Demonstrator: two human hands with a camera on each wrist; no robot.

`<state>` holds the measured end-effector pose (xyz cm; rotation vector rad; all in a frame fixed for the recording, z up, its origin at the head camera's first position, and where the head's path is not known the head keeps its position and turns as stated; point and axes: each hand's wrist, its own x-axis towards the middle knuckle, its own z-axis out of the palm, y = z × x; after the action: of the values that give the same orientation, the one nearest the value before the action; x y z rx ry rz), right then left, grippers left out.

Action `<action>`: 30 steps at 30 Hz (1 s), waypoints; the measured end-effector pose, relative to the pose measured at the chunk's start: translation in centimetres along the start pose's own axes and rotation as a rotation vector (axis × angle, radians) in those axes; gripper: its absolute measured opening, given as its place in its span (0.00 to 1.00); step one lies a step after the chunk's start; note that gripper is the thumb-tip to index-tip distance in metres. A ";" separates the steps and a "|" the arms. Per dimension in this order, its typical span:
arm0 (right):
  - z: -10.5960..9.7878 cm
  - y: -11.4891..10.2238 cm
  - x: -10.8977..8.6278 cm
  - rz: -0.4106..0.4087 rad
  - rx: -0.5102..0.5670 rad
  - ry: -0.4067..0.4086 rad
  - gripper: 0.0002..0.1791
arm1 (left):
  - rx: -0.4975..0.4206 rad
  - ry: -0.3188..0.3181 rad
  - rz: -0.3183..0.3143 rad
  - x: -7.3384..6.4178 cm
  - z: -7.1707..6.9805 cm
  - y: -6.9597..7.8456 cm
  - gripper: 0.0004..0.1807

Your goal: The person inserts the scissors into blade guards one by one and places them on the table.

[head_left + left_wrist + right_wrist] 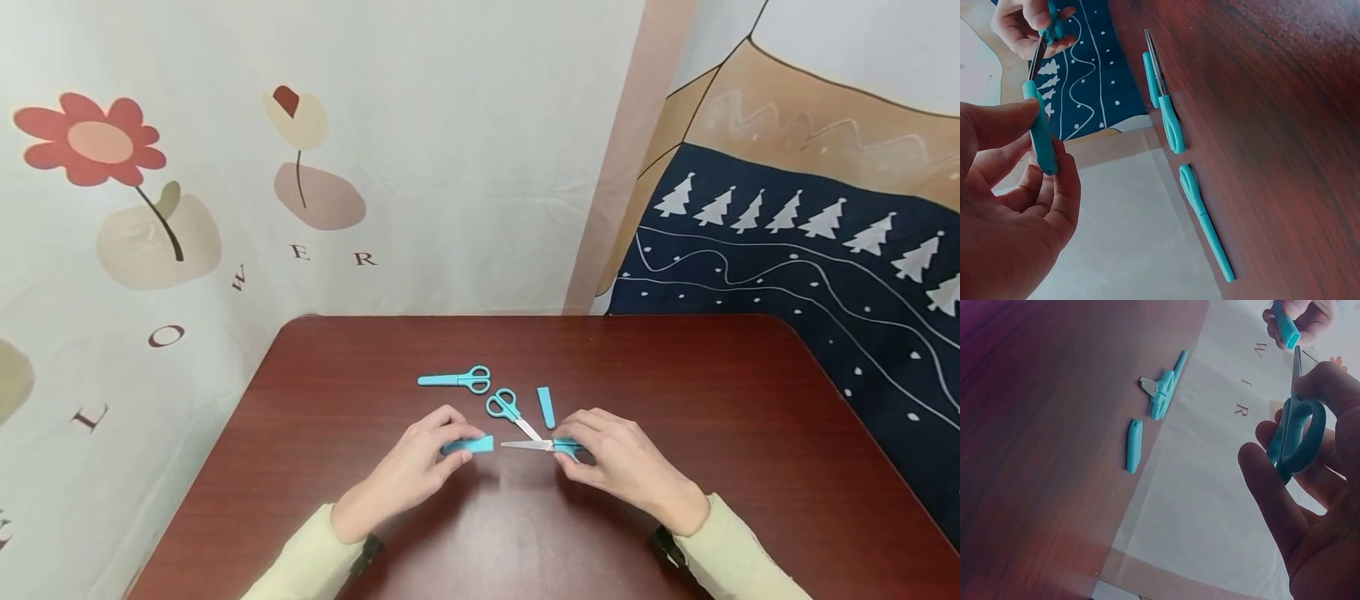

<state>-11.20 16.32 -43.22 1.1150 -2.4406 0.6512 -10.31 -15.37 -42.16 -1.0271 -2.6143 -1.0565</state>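
Note:
In the head view my left hand (412,458) pinches a turquoise blade cover (480,444) between thumb and fingers, its open end to the right. Across from it, my right hand (618,454) grips turquoise-handled scissors (528,446) by the handle loops. The closed blades point left at the cover's mouth, a small gap away. The right wrist view shows the cover's hollow end (1292,339) close to the blade tip. Behind the hands lie bare-bladed scissors (504,406), a loose cover (546,407) and a covered pair of scissors (453,380).
A dark red-brown wooden table (675,367) carries everything. Its back edge meets a pale curtain (465,167) with printed flowers and letters. To the right hangs a navy cloth (735,258) printed with white trees.

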 end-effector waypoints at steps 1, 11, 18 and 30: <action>0.0 0.0 0.0 0.001 -0.001 -0.001 0.12 | 0.002 0.001 0.001 0.0 0.0 0.0 0.15; 0.4 -0.4 0.5 -0.030 -0.018 -0.002 0.11 | 0.018 0.004 0.012 0.0 0.2 0.2 0.14; 0.8 -0.6 0.6 -0.020 -0.027 -0.013 0.11 | 0.052 0.003 0.007 -0.2 0.4 0.2 0.13; 1.0 -0.6 1.0 -0.045 -0.055 -0.008 0.12 | 0.053 -0.001 0.007 0.1 0.4 0.2 0.13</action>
<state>-11.45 14.80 -43.40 1.1493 -2.4177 0.5636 -10.20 -14.91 -42.33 -1.0247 -2.6221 -0.9796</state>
